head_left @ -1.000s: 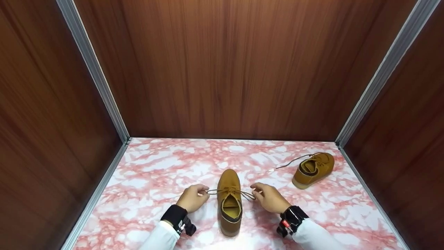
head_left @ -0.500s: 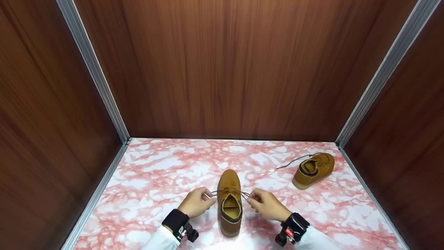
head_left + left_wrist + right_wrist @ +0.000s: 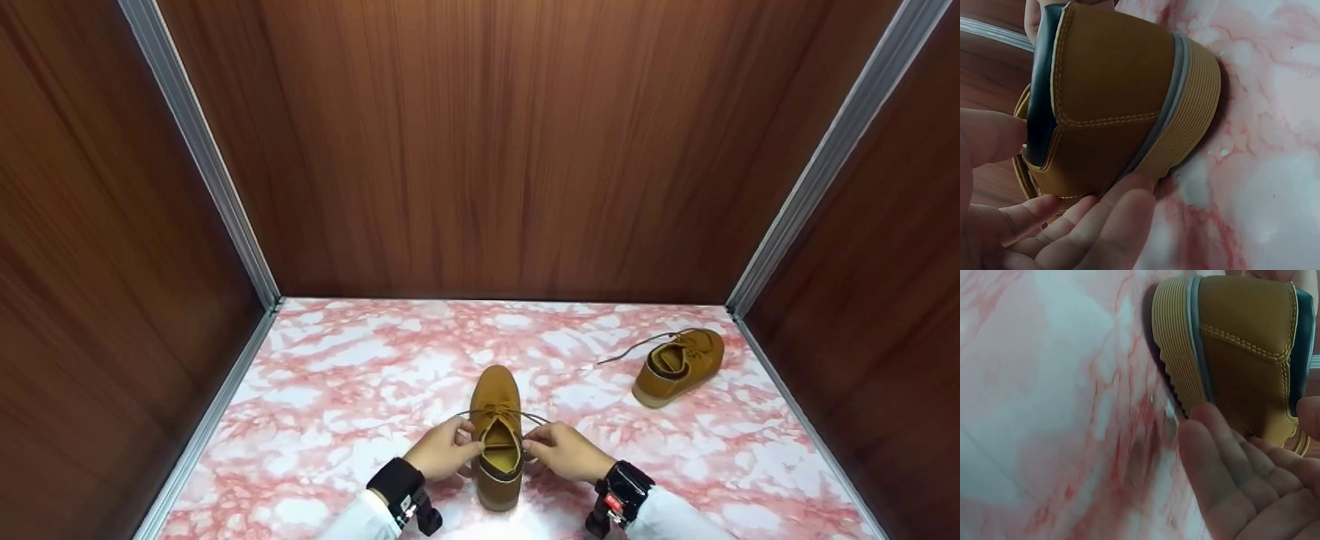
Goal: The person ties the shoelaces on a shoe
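Blk wrist straps [image 3: 395, 482] sit closest. L hand [image 3: 444, 451] & R hand [image 3: 568, 451] flank tan shoe [image 3: 495, 386], approx. ctr of pink/wht surface [image 3: 337, 390]; grip loose, fingers relaxed along sides, thumbs nr collar [image 3: 1044, 84]. Laces [image 3: 498, 409] stick out both sides. 2nd shoe [image 3: 694, 366] lies back R, 1 lace [image 3: 634, 348] trailing L. Brn panel [image 3: 480, 150] stands behind.

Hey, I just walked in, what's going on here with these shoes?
A person has their left hand and right hand at either side of a tan shoe, close to its opening. Its toe points away from them, and its laces stick out to both sides. A matching shoe sits farther off to the right, one lace trailing on the pink-and-white surface.
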Demonstrator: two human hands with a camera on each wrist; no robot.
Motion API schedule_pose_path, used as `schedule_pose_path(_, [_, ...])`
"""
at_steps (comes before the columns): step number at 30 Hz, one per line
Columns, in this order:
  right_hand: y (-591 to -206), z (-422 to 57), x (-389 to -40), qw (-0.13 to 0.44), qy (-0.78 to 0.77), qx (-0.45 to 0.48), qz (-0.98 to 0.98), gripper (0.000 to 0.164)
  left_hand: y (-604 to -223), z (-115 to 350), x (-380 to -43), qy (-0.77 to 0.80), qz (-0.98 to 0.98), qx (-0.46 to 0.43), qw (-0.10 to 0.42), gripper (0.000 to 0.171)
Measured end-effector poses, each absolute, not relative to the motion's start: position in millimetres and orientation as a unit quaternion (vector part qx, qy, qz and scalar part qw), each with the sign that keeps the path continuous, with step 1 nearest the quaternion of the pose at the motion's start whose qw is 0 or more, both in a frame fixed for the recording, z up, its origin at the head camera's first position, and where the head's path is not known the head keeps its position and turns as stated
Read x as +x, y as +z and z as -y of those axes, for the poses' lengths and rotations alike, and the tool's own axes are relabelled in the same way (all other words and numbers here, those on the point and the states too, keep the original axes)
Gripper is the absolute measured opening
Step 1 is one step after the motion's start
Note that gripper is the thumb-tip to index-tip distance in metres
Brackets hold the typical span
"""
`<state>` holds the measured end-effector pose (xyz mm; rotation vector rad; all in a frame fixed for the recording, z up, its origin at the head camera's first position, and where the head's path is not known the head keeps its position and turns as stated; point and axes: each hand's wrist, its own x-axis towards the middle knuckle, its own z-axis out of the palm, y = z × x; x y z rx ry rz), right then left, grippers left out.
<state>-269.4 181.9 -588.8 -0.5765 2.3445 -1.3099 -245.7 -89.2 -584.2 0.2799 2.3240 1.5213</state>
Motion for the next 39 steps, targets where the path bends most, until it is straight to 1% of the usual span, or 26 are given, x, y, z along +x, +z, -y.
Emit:
schedule_pose_path(4, [-586, -177, -267, 0.238, -0.514, -0.177, -0.805, 0.038, -585, 87, -244, 0.533, -0.818, 0.106, 0.188, 0.053])
schedule_pose_path(6, [-585, -174, -266, 0.248, -0.525, -0.167, -0.797, 0.039, -585, 86, -244, 0.524, -0.823, 0.113, 0.19, 0.055])
schedule_pose_path(8, [-584, -171, -265, 0.247, -0.526, -0.163, -0.798, 0.038, -585, 86, -244, 0.516, -0.827, 0.119, 0.189, 0.055])
schedule_pose_path(12, [-582, -163, -266, 0.221, -0.506, -0.167, -0.817, 0.037, -585, 85, -245, 0.51, -0.832, 0.117, 0.184, 0.054])
schedule_pose_path(17, [-579, -153, -272, 0.2, -0.5, -0.176, -0.824, 0.04, -584, 87, -251, 0.485, -0.855, 0.124, 0.133, 0.056])
schedule_pose_path(21, [-576, -140, -279, 0.172, -0.494, -0.181, -0.833, 0.045, -583, 90, -258, 0.472, -0.868, 0.127, 0.088, 0.06])
schedule_pose_path(26, [-573, -121, -290, 0.156, -0.507, -0.165, -0.831, 0.054, -580, 92, -269, 0.475, -0.874, 0.092, 0.049, 0.075])
schedule_pose_path(30, [-573, -105, -299, 0.159, -0.542, -0.145, -0.813, 0.061, -578, 93, -280, 0.475, -0.878, 0.055, 0.025, 0.082])
schedule_pose_path(32, [-573, -96, -305, 0.151, -0.551, -0.148, -0.807, 0.063, -578, 95, -286, 0.475, -0.879, 0.034, 0.017, 0.084])
schedule_pose_path(34, [-573, -88, -311, 0.141, -0.557, -0.152, -0.804, 0.064, -578, 97, -292, 0.475, -0.88, 0.012, 0.009, 0.086])
schedule_pose_path(39, [-573, -70, -325, 0.119, -0.585, -0.157, -0.787, 0.063, -579, 102, -309, 0.473, -0.88, -0.007, -0.036, 0.08])
